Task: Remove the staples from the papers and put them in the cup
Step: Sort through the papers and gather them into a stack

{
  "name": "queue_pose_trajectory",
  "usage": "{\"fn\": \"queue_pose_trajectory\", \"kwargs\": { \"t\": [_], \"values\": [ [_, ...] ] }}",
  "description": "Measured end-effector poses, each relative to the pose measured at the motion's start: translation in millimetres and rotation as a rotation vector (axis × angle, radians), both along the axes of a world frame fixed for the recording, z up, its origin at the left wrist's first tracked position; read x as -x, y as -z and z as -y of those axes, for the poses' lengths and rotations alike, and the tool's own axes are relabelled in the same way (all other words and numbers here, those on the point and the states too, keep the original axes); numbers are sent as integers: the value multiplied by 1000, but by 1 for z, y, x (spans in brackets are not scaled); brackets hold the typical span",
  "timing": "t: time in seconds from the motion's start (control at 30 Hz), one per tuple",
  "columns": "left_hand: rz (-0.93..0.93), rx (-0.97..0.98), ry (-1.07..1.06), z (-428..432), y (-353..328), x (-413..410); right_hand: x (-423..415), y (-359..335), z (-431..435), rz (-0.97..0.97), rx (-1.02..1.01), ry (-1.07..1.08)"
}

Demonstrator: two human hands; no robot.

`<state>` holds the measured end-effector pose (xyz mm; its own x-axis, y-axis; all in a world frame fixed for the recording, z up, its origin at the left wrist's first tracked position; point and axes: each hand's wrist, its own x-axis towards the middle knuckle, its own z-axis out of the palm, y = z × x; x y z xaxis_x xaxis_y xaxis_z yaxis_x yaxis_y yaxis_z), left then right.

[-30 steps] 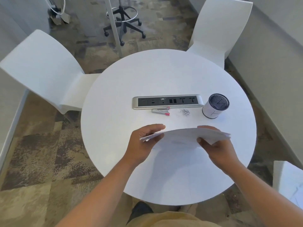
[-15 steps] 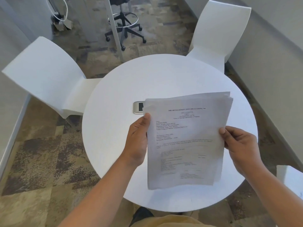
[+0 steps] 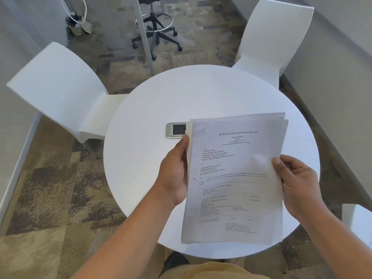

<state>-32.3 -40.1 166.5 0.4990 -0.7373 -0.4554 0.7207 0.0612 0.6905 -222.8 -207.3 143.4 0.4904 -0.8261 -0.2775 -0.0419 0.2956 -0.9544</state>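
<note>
Papers (image 3: 233, 178), gripped by both hands, hide most of the power strip (image 3: 175, 130).

White printed papers (image 3: 235, 178), a loose stack, top edges fanned; held tilted, text up, above the table (image 3: 141, 158).

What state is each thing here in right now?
papers: held up above the table, printed side toward the camera.
left hand: grips the papers' left edge.
right hand: grips their right edge.
socket panel: mostly hidden behind the papers.
</note>
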Motion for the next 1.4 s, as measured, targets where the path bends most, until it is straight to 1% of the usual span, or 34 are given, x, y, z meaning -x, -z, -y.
{"fn": "queue_pose_trajectory", "kwargs": {
  "t": [0.1, 0.17, 0.3, 0.37, 0.47, 0.6, 0.67, 0.77, 0.83, 0.9, 1.0, 1.13, 1.2, 1.33, 1.4],
  "values": [
    [152, -51, -29, 1, -2, 0, 0, 0, -2, -14, 2, -6],
    [231, -89, -1, 0, -1, 2, -1, 0, -3, -19, 15, 3],
    [354, -173, -7, -4, 5, 6, -1, -2, -6, -39, 60, -39],
    [390, -163, -32, -4, 5, 7, -2, -3, -7, -49, 98, -74],
    [453, -104, -82, -5, 4, 8, -5, -5, -6, -49, 192, -62],
    [604, -31, -89, -8, 11, 1, -8, -11, -6, -15, 299, -51],
    [602, -12, -86, -9, 14, -2, -11, -3, -6, -62, 337, -60],
    [619, -59, -54, -9, 28, -5, -14, 16, -5, -192, 368, -58],
    [632, -84, -41, -9, 33, -5, -15, 24, -3, -210, 361, -41],
    [630, -88, -46, -9, 35, -4, -16, 23, 0, -201, 381, -4],
    [604, -86, -61, -10, 31, -4, -16, 16, 4, -137, 389, 39],
    [571, -105, -78, -11, 25, -7, -15, 0, 6, -74, 334, 34],
    [607, -110, -117, -11, 21, -8, -13, -5, 6, -42, 291, 37],
    [772, -111, -223, -17, 11, -17, -6, -2, 10, -62, 285, 92],
    [744, -95, -296, -23, 3, -27, 1, 4, 16, -84, 272, 165]
  ]
}}
